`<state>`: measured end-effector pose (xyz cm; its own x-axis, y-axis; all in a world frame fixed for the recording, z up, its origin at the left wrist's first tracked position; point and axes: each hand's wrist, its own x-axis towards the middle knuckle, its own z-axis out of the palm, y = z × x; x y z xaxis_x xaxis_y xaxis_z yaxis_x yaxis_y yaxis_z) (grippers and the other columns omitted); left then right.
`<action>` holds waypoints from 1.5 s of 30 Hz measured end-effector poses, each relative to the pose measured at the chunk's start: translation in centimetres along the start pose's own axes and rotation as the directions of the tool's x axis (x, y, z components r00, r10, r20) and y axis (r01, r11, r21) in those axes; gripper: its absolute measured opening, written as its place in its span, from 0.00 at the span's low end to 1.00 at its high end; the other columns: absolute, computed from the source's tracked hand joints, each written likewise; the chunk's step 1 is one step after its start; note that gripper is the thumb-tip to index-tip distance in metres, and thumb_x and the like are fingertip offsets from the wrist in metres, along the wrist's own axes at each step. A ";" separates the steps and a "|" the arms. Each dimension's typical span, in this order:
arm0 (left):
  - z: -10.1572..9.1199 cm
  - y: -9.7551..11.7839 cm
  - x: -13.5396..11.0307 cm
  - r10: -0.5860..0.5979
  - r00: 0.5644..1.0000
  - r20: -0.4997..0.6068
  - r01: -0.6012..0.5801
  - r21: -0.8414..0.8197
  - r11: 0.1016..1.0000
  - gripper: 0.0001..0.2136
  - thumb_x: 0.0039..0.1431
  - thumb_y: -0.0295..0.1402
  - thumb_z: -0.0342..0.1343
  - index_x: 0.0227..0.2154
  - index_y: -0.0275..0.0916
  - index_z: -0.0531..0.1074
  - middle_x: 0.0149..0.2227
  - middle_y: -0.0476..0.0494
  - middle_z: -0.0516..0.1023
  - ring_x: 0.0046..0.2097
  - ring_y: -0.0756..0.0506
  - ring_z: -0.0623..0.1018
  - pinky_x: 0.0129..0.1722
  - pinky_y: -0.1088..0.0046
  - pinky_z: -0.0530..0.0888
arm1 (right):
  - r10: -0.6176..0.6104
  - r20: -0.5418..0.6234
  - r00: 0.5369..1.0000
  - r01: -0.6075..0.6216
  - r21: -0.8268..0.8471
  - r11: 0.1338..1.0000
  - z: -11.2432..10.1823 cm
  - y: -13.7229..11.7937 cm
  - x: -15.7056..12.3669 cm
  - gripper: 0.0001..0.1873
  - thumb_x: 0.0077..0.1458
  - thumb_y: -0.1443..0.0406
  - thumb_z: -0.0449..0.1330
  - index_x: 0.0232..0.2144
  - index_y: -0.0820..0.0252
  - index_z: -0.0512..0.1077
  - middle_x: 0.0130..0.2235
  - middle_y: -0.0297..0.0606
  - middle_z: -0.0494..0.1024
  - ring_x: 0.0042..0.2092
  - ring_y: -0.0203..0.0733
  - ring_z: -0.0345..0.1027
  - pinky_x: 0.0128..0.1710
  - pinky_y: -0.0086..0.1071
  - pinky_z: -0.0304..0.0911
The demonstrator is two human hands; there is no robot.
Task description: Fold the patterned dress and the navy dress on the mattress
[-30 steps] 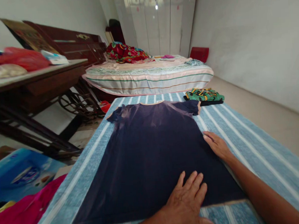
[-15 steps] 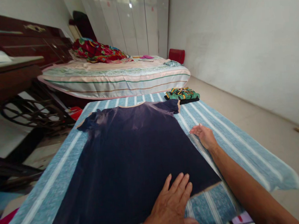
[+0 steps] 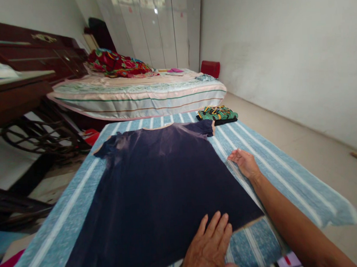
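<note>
A dark navy T-shirt [image 3: 157,182] with tan trim lies spread flat on the blue-and-white striped cloth [image 3: 276,164], neckline at the far end. My left hand [image 3: 206,243] rests palm down near the shirt's lower right hem, fingers stretched out, holding nothing. Just beyond the shirt's right edge, my right hand [image 3: 243,162] is on or slightly above the cloth, on its side. Its fingers are loosely bent, with nothing visible in them. Faded, lighter patches show around the shirt's shoulders and chest.
Folded green patterned clothing [image 3: 217,112] sits at the far right corner of the striped cloth. Behind stands a bed [image 3: 140,97] with a red floral blanket [image 3: 118,64]. A treadle table [image 3: 17,86] is on the left. A phone-like object [image 3: 288,260] shows at the bottom right.
My left hand has shifted slightly right and toward me over the shirt. My right hand stays almost in place beside the shirt, which lies as before. The view has tilted a little.
</note>
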<state>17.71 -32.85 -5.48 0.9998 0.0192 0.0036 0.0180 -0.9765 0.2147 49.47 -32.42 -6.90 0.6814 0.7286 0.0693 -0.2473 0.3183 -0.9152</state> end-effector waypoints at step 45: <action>-1.2 1.6 -2.0 -0.018 0.997 -0.074 0.015 -0.031 0.999 0.29 0.63 0.49 0.35 0.61 0.35 0.50 0.64 0.38 0.51 0.65 0.42 0.49 0.61 0.57 0.52 | 0.040 0.038 0.998 -0.041 0.018 0.999 -3.7 1.1 0.6 0.11 0.54 0.59 0.54 0.28 0.53 0.75 0.27 0.36 0.79 0.34 0.44 0.74 0.47 0.48 0.66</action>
<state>15.77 -34.19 -4.02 0.9961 0.0521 0.0717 0.0331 -0.9690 0.2449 52.14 -33.85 -9.30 0.6442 0.7634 0.0473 -0.2873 0.2988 -0.9100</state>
